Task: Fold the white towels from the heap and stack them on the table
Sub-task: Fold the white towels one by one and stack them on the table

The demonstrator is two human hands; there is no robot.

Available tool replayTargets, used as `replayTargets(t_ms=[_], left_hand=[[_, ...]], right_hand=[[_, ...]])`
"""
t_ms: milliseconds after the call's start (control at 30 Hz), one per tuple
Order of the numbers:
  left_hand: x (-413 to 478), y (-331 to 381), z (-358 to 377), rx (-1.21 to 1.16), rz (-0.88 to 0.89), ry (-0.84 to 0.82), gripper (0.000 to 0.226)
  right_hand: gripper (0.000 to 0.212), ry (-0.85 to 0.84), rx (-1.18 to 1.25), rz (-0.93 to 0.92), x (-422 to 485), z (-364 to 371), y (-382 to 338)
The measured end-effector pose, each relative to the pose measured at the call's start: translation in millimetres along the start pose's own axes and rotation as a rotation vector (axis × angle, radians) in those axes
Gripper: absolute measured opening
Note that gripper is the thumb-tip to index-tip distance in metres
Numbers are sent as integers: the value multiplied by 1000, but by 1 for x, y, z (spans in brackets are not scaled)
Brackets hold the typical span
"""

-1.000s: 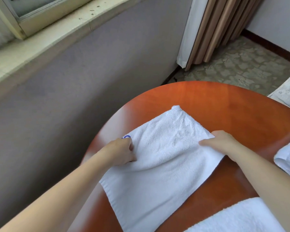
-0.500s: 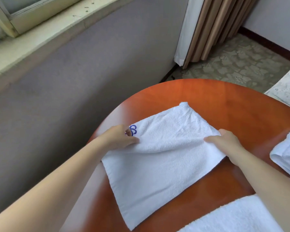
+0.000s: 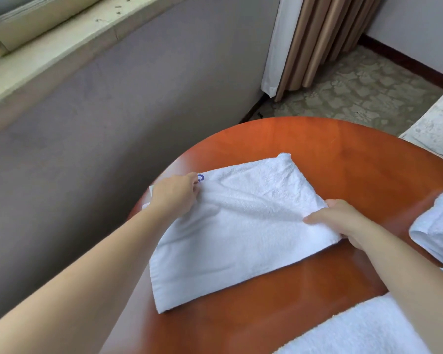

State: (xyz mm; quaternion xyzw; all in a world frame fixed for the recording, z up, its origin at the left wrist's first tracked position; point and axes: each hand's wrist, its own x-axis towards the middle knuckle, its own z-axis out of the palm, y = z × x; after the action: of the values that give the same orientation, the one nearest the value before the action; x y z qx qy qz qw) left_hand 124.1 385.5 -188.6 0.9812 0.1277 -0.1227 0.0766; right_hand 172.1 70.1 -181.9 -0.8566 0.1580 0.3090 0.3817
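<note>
A round reddish wooden table [image 3: 330, 159] stood by a grey wall, with a beige curtain [image 3: 317, 39] hanging at the far side. On it lay a white towel [image 3: 235, 241], its far part lifted in a fold, with the left hand [image 3: 175, 194] pinching its left edge beside a blue mark and the right hand [image 3: 339, 221] gripping its right edge. A folded towel [image 3: 437, 226] sat at the table's right edge and another white towel [image 3: 363, 330] lay near, at the bottom right.

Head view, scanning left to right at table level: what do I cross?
left hand → white towel pinched at both edges → right hand → bare table → folded towel at the right edge
</note>
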Motion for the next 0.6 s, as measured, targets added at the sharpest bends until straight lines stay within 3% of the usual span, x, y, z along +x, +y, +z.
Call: replayTargets(t_ms=[33,100,200,267,400,467,567,600], left_hand=[[1,1,1,56,15,68,24],[3,2,0,142,158,379,8],[12,0,-3,217,323,743,10],[22,-8,-4,219,300,761,11],[24,-9,4,102,160,601,21],[15,-5,15,26,233,611,31],[-3,-1,36,-2,391,585,42],[-7,-2,44,8,416,544,47]], right_hand=[[29,-36,-13,14,-3,-1,-3],[27,-81,-7,21,-7,-3,-8],[28,8,109,-10,-5,0,-13],[24,57,102,-17,-2,3,-17],[25,-48,-55,70,0,1,-29],[32,86,-106,-16,5,3,-40],[65,224,-237,-116,13,21,-54],[61,240,-250,-130,18,26,-56]])
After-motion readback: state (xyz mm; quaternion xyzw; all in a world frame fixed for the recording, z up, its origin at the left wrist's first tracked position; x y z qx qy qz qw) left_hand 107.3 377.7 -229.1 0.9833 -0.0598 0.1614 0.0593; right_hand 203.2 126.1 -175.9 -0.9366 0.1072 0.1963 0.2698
